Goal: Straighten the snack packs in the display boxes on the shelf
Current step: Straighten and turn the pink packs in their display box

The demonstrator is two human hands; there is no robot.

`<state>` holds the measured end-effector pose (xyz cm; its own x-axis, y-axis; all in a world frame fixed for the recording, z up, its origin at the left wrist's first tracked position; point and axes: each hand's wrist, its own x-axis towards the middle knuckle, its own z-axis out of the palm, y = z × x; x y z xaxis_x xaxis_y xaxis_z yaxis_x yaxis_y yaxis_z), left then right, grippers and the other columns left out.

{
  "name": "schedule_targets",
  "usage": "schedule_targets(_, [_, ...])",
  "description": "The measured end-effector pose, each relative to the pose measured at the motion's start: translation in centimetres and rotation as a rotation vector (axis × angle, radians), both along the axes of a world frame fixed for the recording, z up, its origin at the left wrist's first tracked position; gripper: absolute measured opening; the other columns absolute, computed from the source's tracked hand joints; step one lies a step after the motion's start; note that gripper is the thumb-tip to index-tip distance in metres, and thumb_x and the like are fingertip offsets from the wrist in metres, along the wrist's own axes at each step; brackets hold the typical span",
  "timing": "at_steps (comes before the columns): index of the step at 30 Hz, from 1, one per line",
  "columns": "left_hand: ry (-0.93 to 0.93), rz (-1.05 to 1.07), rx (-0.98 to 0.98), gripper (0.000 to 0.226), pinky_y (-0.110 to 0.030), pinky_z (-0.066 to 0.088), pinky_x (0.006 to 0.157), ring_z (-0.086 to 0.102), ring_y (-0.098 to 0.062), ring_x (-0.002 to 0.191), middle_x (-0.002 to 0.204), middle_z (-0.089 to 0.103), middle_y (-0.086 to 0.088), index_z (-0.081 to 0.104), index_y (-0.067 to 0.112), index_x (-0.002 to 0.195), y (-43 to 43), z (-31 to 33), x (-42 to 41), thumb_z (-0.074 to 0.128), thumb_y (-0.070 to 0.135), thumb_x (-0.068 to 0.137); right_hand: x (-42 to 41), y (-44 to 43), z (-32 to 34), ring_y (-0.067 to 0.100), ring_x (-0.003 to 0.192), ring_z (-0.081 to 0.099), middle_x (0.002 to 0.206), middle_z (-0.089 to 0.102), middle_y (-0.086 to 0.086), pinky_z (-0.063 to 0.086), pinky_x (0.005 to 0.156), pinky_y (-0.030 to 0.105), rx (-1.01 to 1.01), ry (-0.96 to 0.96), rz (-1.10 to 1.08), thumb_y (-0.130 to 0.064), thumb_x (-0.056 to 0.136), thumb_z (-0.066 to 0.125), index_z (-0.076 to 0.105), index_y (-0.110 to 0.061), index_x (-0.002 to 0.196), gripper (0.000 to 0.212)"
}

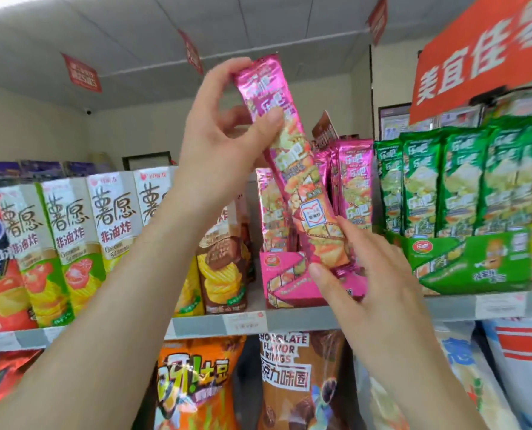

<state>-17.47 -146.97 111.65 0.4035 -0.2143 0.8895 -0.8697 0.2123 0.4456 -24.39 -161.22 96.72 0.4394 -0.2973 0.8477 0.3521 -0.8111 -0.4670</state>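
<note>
A long pink snack pack (292, 156) is tilted in front of the pink display box (285, 280) on the upper shelf. My left hand (224, 144) pinches its top end between thumb and fingers. My right hand (357, 274) holds its bottom end with thumb and forefinger, just above the box front. More pink packs (351, 178) stand upright in that box. To the right, several green packs (444, 178) stand in a green display box (469, 262).
Tall chip cartons (72, 243) line the shelf to the left of the pink box. A grey shelf edge (289, 318) with price tags runs below. Large snack bags (299, 380) hang on the lower level. An orange sign (482, 54) hangs at upper right.
</note>
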Motion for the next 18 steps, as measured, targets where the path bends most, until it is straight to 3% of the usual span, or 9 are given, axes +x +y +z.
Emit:
schedule_targets(3, [-0.159, 0.122, -0.030, 0.041, -0.043, 0.059, 0.066, 0.067, -0.017, 0.074, 0.088, 0.064, -0.005, 0.039, 0.018, 0.119, -0.5, 1.8, 0.4, 0.066, 0.007, 0.091, -0.4, -1.5, 1.6, 0.005, 0.133, 0.025, 0.144, 0.033, -0.013, 0.019, 0.105, 0.025, -0.087, 0.022, -0.108, -0.051, 0.091, 0.052, 0.030, -0.028, 0.149, 0.066])
schedule_targets(6, [-0.232, 0.235, 0.020, 0.043, -0.031, 0.054, 0.063, 0.065, -0.011, 0.070, 0.089, 0.064, 0.001, 0.039, 0.027, 0.115, -1.6, 2.3, 0.9, 0.068, 0.009, 0.088, -1.1, -3.4, 4.2, 0.009, 0.131, 0.029, 0.144, 0.040, -0.004, 0.015, 0.103, 0.017, -0.091, -0.073, -0.140, -0.036, 0.088, 0.058, 0.036, -0.024, 0.146, 0.062])
schedule_targets(13, [-0.249, 0.385, 0.240, 0.041, -0.038, 0.054, 0.074, 0.067, -0.009, 0.076, 0.086, 0.064, 0.014, 0.044, 0.026, 0.118, -4.8, -0.8, 2.9, 0.071, 0.020, 0.088, -0.7, -5.8, 11.4, 0.010, 0.132, 0.029, 0.146, 0.043, 0.000, 0.006, 0.099, -0.003, -0.298, -0.133, -0.140, -0.022, 0.093, 0.060, 0.040, -0.018, 0.146, 0.057])
schedule_targets(16, [-0.176, 0.391, 0.344, 0.042, -0.037, 0.052, 0.078, 0.065, -0.016, 0.086, 0.096, 0.063, 0.006, 0.047, 0.021, 0.117, -5.9, -2.1, 3.7, 0.075, 0.023, 0.085, 0.9, -5.9, 14.0, 0.013, 0.137, 0.032, 0.150, 0.042, -0.001, 0.015, 0.112, 0.014, -0.415, -0.009, -0.109, -0.024, 0.095, 0.055, 0.039, -0.020, 0.147, 0.055])
schedule_targets(18, [-0.153, 0.381, 0.431, 0.044, -0.024, 0.046, 0.071, 0.061, -0.008, 0.083, 0.093, 0.060, 0.004, 0.048, 0.019, 0.119, -6.3, -3.0, 4.1, 0.075, 0.026, 0.085, 2.1, -5.8, 15.0, 0.016, 0.136, 0.039, 0.146, 0.048, -0.001, 0.028, 0.116, 0.035, -0.514, 0.123, -0.111, -0.027, 0.096, 0.051, 0.047, -0.020, 0.142, 0.047])
